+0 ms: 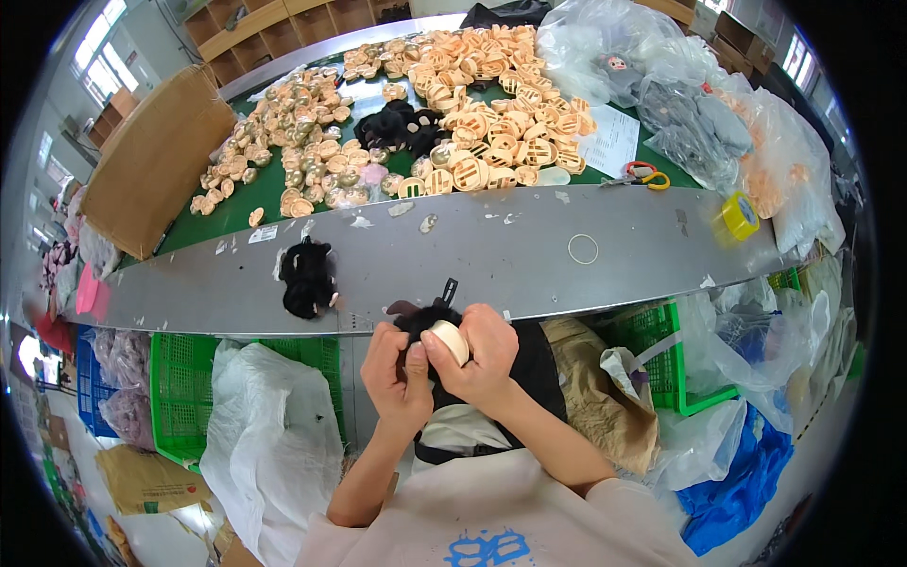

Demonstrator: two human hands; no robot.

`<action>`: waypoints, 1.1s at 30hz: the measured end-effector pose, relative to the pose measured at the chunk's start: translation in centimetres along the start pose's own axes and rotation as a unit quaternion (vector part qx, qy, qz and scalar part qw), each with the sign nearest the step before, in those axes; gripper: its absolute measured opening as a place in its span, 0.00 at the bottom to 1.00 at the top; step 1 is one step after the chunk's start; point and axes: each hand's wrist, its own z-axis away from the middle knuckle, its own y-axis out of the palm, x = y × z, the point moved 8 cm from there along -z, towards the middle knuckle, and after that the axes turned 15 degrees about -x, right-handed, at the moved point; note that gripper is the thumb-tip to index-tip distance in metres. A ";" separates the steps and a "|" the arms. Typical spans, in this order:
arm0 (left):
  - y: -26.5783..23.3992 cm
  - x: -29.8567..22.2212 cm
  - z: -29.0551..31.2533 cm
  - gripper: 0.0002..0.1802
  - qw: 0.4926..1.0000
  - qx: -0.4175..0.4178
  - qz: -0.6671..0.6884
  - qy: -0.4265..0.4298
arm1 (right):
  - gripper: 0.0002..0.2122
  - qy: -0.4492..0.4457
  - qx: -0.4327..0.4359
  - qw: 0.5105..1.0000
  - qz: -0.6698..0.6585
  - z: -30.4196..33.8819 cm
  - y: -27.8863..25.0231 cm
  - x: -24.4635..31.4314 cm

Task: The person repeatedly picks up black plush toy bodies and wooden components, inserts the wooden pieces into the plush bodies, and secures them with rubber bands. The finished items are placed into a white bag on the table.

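Observation:
Just in front of the table's near edge, both hands grip a small black plush toy (416,326) with a black strap loop sticking up from it. My left hand (392,373) is closed round its left side, thumb pressed in. With its thumb on a round cream plastic piece (452,342), my right hand (480,354) holds that piece against the plush. How far the piece sits inside the fabric is hidden by the fingers. Another black plush toy (309,281) lies on the grey metal table edge (444,246), left of my hands.
Heaps of peach plastic pieces (482,123) and shiny round parts (326,165) cover the green surface, with black plush (397,128) among them. Scissors (647,175), yellow tape (740,215) and a rubber band (583,249) lie rightward. A cardboard box (156,161) stands left; green crates (189,392) sit below.

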 end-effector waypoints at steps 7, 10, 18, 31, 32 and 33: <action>1.7 3.1 0.5 0.10 0.998 0.039 -0.033 -0.026 | 0.15 0.071 0.033 0.996 0.038 0.3 0.6 -3.3; 3.0 2.4 0.2 0.11 0.996 0.069 -0.050 0.023 | 0.16 0.102 0.009 0.994 -0.032 -0.8 0.6 -5.1; 5.9 6.9 0.1 0.11 0.995 0.070 -0.008 -0.066 | 0.16 0.233 0.161 0.959 -0.010 0.6 2.7 -8.5; 6.0 10.7 1.0 0.16 0.978 0.052 -0.002 -0.204 | 0.06 0.209 0.194 0.945 0.158 0.6 4.3 -12.6; 5.6 10.5 0.7 0.16 0.978 0.051 -0.007 -0.201 | 0.08 0.200 0.193 0.946 0.166 0.6 4.3 -12.4; 5.3 10.0 0.1 0.15 0.979 0.049 -0.012 -0.196 | 0.10 0.185 0.205 0.953 0.128 0.4 4.7 -11.8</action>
